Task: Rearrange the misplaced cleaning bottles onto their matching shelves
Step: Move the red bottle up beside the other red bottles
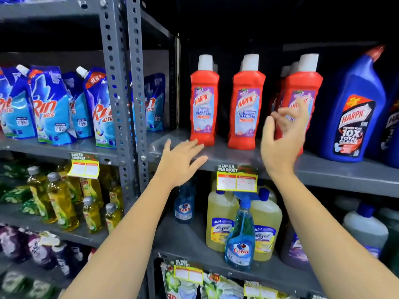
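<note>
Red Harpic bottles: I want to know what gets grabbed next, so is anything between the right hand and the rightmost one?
Nothing visible: the right hand, open, is directly in front of the rightmost red Harpic bottle.

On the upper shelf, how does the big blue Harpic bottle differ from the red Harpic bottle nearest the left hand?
The blue Harpic bottle is taller and wider than the red Harpic bottle. The blue one has an angled neck with a red cap; the red one has a straight white cap. The blue one's label is dark, the red one's purple and pale blue. Both stand upright on the same grey shelf, and neither hand holds them.
</note>
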Available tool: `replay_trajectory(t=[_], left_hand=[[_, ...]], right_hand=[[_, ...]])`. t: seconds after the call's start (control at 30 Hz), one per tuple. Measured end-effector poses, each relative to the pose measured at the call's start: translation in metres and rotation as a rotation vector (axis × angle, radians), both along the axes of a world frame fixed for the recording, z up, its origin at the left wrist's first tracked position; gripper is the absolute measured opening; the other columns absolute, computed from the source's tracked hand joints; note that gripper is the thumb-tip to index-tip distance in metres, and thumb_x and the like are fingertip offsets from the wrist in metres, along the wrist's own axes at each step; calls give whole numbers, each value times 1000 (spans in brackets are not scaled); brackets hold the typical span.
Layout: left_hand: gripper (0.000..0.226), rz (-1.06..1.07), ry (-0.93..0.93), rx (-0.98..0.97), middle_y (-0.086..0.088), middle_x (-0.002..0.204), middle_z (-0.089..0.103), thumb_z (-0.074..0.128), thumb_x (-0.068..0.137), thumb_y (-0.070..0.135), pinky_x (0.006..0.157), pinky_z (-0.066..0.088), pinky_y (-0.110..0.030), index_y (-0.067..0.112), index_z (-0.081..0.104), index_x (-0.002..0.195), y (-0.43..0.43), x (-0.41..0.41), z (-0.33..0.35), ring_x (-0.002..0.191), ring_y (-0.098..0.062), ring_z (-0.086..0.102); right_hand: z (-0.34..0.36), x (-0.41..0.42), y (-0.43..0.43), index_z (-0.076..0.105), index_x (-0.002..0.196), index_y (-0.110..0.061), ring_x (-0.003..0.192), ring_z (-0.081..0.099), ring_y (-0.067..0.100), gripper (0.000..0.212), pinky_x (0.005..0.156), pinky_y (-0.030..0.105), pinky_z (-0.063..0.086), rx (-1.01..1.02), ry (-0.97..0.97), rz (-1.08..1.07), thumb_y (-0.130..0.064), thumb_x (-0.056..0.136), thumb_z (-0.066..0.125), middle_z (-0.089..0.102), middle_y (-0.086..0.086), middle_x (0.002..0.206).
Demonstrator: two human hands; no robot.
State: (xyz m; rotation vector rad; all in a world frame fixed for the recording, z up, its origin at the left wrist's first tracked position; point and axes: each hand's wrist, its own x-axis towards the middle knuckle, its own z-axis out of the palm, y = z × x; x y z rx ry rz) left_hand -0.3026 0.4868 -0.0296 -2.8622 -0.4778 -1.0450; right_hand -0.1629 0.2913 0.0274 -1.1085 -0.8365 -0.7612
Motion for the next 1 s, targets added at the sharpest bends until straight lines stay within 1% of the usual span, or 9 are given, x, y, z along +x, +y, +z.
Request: replay_trajectory(t=[0.07,0.17,0.23,0.33,0.43,0.57,0.7,0.8,1.0], left_hand=[[60,30,-136,-27,-1,156,28,25,96,56,114,3,-55,25,39,144,-8,-6,-14,143,-19,23],[47,19,-335,-57,-7,157,23,36,100,36,117,10,-49,15,41,143,-24,-26,-52,145,-23,18],[43,-3,-357,-74,-9,155,29,40,100,26,115,20,-48,9,47,139,-32,-42,-89,143,-25,25],[42,40,-152,-129,-10,151,37,40,100,28,108,32,-52,9,52,135,-34,-59,-149,140,-27,31],[55,95,201,-175,-6,153,34,21,101,46,109,29,-56,16,49,138,-31,-71,-208,145,-24,17],[89,152,534,-259,0,160,11,-13,83,70,116,9,-49,26,29,149,-20,-74,-266,146,-21,-5],[94,140,638,-333,4,157,-12,-13,76,76,118,4,-48,28,12,152,-7,-68,-289,146,-21,-9],[94,113,672,-307,3,157,-14,-11,75,78,117,-3,-43,28,4,153,6,-64,-300,146,-20,-10],[88,19,695,-302,1,159,-8,0,80,76,116,-8,-37,27,2,153,22,-67,-312,146,-20,-8]], right_hand=[[-14,-24,-34,35,131,-6,95,62,26,46,87,33,51,120,-134,64,6,91,55,53,18,109],[-64,-35,-72,41,122,-14,86,60,30,40,76,36,49,42,-196,129,7,90,54,57,24,102],[-110,-29,-85,51,116,-17,83,61,22,32,75,30,50,-73,-124,144,1,90,55,61,9,99],[-175,-12,-90,58,108,-32,78,60,-1,25,72,22,51,-345,36,145,-15,89,57,61,-29,97],[-226,4,-92,60,103,-23,75,60,3,20,65,24,50,-629,154,129,-10,88,62,60,-21,91],[-263,15,-83,56,117,-21,80,63,6,35,68,23,53,-864,386,175,-13,86,68,60,-13,97],[-278,18,-67,55,121,-21,89,66,12,43,70,34,58,-833,477,170,-21,84,75,64,-5,106],[-281,19,-58,56,121,-20,96,64,11,48,74,37,56,-796,517,122,-26,80,79,63,-9,107],[-286,24,-41,51,130,-17,88,64,-9,61,72,7,52,-984,653,239,-16,78,81,65,-5,113]])
